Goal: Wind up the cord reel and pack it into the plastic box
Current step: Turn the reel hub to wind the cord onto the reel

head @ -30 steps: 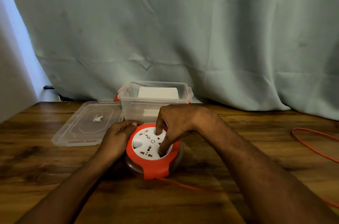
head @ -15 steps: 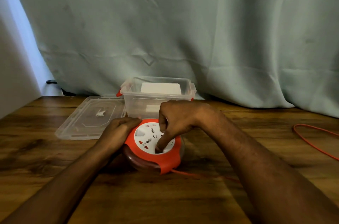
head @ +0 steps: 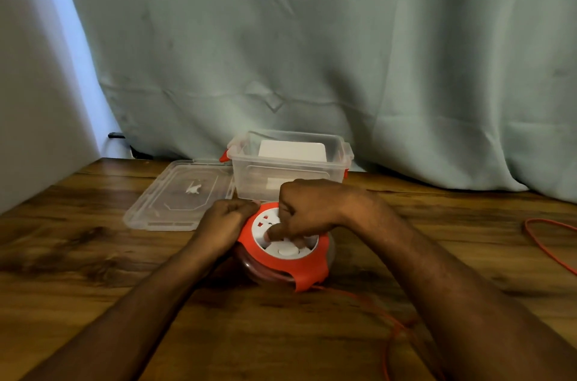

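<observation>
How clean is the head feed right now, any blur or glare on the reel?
Head view: dim, soft lighting, no glare; the cord reel reads fairly sharp, the loose orange cord near the bottom edge smears, and the clear plastic box stays legible.

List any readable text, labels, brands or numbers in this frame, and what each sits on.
None can be read.
Reel: red marks on its white socket face, too small and blurred to read as text.
Lid: a white mark at its middle, too blurred to read.
Box: a white panel shows through its wall, with no legible print.
</observation>
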The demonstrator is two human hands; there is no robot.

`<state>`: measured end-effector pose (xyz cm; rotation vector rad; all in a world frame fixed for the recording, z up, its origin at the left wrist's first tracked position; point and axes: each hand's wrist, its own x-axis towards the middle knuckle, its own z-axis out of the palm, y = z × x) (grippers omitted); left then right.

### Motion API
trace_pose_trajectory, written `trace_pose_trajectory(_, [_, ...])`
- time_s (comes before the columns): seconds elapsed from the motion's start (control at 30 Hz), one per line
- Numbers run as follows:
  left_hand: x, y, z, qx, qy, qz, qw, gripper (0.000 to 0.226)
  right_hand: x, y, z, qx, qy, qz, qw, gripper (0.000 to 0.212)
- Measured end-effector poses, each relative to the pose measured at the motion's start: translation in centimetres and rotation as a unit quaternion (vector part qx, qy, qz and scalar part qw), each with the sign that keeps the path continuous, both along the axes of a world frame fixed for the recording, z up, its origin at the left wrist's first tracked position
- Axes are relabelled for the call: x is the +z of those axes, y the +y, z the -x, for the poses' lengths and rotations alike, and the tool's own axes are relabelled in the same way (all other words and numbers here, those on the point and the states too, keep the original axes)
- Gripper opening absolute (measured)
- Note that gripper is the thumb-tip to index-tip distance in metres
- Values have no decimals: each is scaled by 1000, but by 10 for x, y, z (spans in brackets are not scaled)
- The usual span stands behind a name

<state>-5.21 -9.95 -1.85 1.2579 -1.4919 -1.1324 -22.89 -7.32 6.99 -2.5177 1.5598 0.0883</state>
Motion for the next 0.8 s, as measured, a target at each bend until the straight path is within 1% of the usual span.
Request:
trace_pose_trajectory(0.03, [0, 0, 0, -4, -6, 3, 1000, 29, 3, 1, 2, 11, -12, -9, 1000, 41])
trace_pose_trajectory(0.13, [-1, -1, 1, -4, -15, 4, 1000, 29, 13, 2, 13, 42, -53, -26, 997, 15])
trace_pose_trajectory(0.17, [-1, 0, 1, -6, -14, 2, 1000, 29, 15, 1, 16, 44, -57, -32, 997, 20])
trace_pose_trajectory(0.23, [0, 0, 2, -6, -13, -2, 1000, 30, 17, -1, 23, 39, -64, -43, 996, 37])
trace_pose_trajectory(0.37, [0, 1, 1, -5, -5, -5, 1000, 31, 15, -6, 29, 30, -60, -38, 997, 50])
trace_pose_trajectory(0.5, [0, 1, -1, -11, 1, -6, 1000, 32, 12, -10, 34, 27, -46, -54, 997, 53])
trace_pose_trajectory(0.63, [-1, 1, -1, -13, -1, -8, 1000, 31, 12, -10, 35, 25, -54, -52, 997, 54])
trace_pose_trajectory(0.8, [-1, 1, -2, -13, -6, -7, 1000, 30, 13, -8, 34, 6, -65, -47, 997, 51])
